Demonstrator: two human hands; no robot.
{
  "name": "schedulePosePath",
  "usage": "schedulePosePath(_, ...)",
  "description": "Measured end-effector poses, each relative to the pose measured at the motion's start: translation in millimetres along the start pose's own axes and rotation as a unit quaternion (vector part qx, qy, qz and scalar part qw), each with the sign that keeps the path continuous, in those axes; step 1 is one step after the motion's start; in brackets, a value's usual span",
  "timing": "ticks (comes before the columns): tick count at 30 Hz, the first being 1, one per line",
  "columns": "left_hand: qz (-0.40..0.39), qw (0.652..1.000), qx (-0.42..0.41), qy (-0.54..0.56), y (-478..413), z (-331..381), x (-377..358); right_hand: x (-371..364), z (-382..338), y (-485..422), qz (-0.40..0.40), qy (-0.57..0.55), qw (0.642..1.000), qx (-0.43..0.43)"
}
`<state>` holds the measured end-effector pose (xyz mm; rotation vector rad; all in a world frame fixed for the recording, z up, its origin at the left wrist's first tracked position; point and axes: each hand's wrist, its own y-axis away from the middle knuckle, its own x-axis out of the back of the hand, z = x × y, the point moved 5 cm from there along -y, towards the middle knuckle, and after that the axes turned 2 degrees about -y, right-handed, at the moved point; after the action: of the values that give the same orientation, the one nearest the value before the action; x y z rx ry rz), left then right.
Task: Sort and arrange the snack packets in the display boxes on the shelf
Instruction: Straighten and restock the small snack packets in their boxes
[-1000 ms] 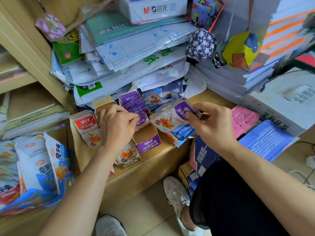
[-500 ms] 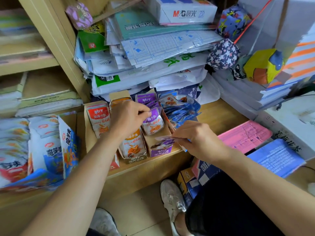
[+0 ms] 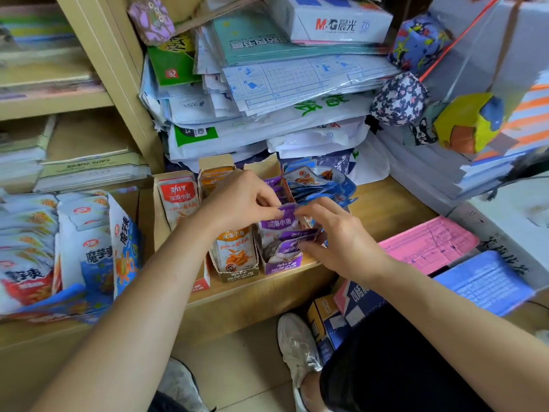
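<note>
1. Wooden shelf (image 3: 392, 209), head view: cardboard display boxes (image 3: 237, 272) stand side by side at its front edge, one colour to each, below a leaning heap of paper packs (image 3: 267, 93).
2. Left hand (image 3: 237, 200) pinches the top edge of an upright purple packet (image 3: 279, 223) in the purple box (image 3: 282, 264), probably to steady the row.
3. Right hand (image 3: 338, 245), just beside it, curls round loose purple packets (image 3: 297, 237), seemingly tucking them in front.
4. Blue packets (image 3: 320, 185) spill untidily behind, likely unsorted.

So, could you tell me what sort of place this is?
Probably a small stationery shop: display boxes of snack packets on a wooden shelf, wrapped paper packs stacked behind, an M&G paper ream on top.
</note>
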<state>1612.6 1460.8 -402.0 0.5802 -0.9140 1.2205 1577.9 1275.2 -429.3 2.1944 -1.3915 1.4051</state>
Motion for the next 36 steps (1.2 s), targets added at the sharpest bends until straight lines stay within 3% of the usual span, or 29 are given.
schedulePosePath(6,-0.098,0.99,0.006,0.101,5.0,-11.1,-1.0,-1.8,0.5,-5.8,-0.007,-0.034,0.999,-0.014)
schedulePosePath(12,-0.149,0.973,0.013,0.176,9.2,-11.1,0.7,-5.6,-3.6,-3.0,-0.019,-0.02,0.999,0.031)
schedulePosePath(15,-0.131,0.976,-0.002,0.171,10.5,-12.8,4.0,-8.2,-3.1,-2.7,-0.008,0.031,0.998,0.055)
schedulePosePath(18,-0.063,0.986,0.023,0.151,9.4,-13.4,0.4,-9.1,-0.1,-1.5,0.018,0.093,0.994,0.053)
schedulePosePath(22,-0.016,0.994,0.061,0.084,9.3,-11.3,-6.0,-9.5,0.9,0.4,0.032,0.057,0.998,0.0)
schedulePosePath(25,-0.055,0.977,0.105,0.175,12.1,-16.7,-0.3,-9.8,0.5,-0.2,0.011,0.042,0.999,-0.001)
schedulePosePath(29,-0.125,0.96,0.079,0.236,22.1,-23.4,6.8,-15.8,-1.0,-1.7,-0.047,-0.056,0.997,-0.001)
schedulePosePath(36,-0.112,0.961,0.056,0.247,26.7,-23.3,2.0,-16.0,-1.0,-1.1,-0.067,-0.057,0.996,0.027)
